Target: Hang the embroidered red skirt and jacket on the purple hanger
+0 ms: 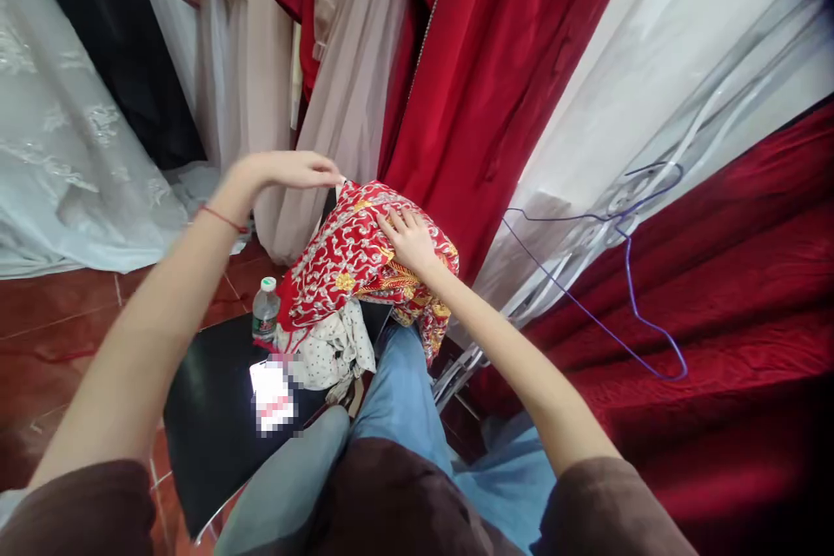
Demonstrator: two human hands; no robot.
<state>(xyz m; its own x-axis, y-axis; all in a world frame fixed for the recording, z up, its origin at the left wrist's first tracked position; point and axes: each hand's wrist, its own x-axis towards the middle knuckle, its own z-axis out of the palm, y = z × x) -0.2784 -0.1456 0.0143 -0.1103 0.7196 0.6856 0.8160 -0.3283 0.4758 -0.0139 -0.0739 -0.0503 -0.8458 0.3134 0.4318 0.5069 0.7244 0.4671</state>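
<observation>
A red garment (335,265) with silver and gold embroidery lies bunched over a black seat in front of me. At its far upper corner, the fingertips of my left hand (296,168) pinch the edge, where a small white bit shows. My right hand (409,241) rests flat on top of the cloth with its fingers spread. A white dotted cloth (332,347) sits crumpled just below the garment.
On the black seat (208,417) are a clear bottle (266,310) with a white cap and a lit phone (272,395). Red drapes (521,43) and pale gowns (345,43) hang ahead. A purple wire hanger (629,269) hangs at the right by white rails (678,139).
</observation>
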